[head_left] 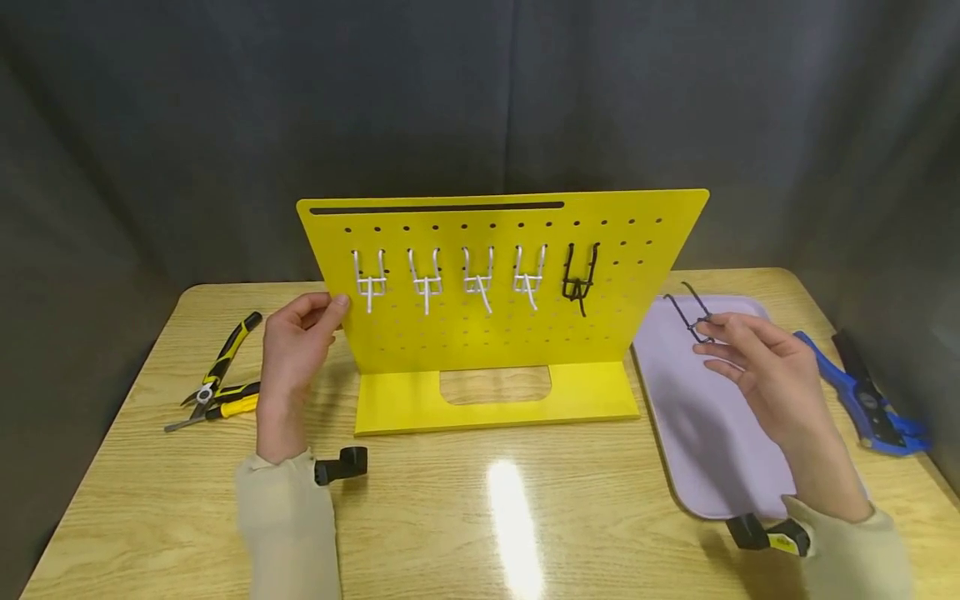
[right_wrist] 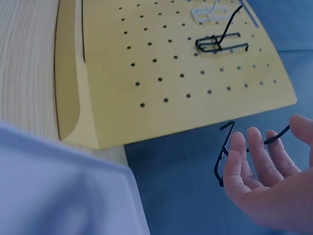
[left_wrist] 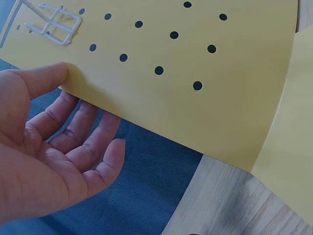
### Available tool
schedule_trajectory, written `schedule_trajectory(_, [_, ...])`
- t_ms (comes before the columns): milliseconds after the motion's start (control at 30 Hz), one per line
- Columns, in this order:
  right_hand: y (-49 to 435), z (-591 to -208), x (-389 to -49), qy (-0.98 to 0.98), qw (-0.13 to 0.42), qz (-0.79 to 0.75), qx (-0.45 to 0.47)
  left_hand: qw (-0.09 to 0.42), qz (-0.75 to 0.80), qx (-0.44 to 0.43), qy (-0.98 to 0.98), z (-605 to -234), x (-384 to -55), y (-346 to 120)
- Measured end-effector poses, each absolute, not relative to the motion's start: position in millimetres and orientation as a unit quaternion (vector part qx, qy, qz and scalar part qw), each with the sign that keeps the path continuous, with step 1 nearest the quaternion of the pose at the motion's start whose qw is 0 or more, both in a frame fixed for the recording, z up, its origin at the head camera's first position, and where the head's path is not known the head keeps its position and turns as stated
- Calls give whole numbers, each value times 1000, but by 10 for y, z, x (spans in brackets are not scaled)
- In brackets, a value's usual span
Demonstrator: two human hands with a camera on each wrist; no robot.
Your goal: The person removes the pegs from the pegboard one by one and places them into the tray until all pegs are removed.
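Note:
A yellow pegboard [head_left: 487, 333] stands upright on its own flat base. My left hand [head_left: 303, 337] grips its left edge, thumb in front and fingers behind; the left wrist view shows the thumb [left_wrist: 49, 81] on the front face. Several white hooks [head_left: 427, 283] hang in a row on the board, with one black hook [head_left: 577, 283] at the row's right end. My right hand [head_left: 765, 367] holds another black hook [head_left: 690, 321] above the tray, apart from the board. In the right wrist view this loose hook [right_wrist: 219, 161] sits at the fingertips, its prong reaching toward the thumb.
A lilac tray [head_left: 693, 442] lies right of the board. Beyond it is a blue-handled tool [head_left: 862, 400]. At the left lie yellow-and-black pliers [head_left: 225, 358] and a yellow-handled screwdriver [head_left: 232, 407]. Dark curtains [head_left: 450, 100] hang behind the wooden table [head_left: 420, 517].

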State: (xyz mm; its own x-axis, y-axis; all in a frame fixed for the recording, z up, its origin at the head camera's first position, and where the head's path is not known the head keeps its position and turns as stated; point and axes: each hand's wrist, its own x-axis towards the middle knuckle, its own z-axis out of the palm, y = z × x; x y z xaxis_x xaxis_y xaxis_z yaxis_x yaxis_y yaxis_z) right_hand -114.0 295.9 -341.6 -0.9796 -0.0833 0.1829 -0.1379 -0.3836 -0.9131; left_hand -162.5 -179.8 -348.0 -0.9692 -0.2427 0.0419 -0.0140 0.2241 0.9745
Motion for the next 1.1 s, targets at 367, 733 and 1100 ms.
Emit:
schedule_trajectory(367, [3115, -3541, -1295, -583, -5, 812, -12, 93, -621, 82, -774, -3470, -1630, -1794])
schedule_trajectory(733, [3197, -3752, -1500, -581, -73, 809, -46, 92, -619, 82, -775, -3486, -1632, -1794])
schedule_trajectory(1100, [3201, -3848, -1633, -584, -87, 801, -98, 91, -625, 82, -771, -3483, -1632, -1795])
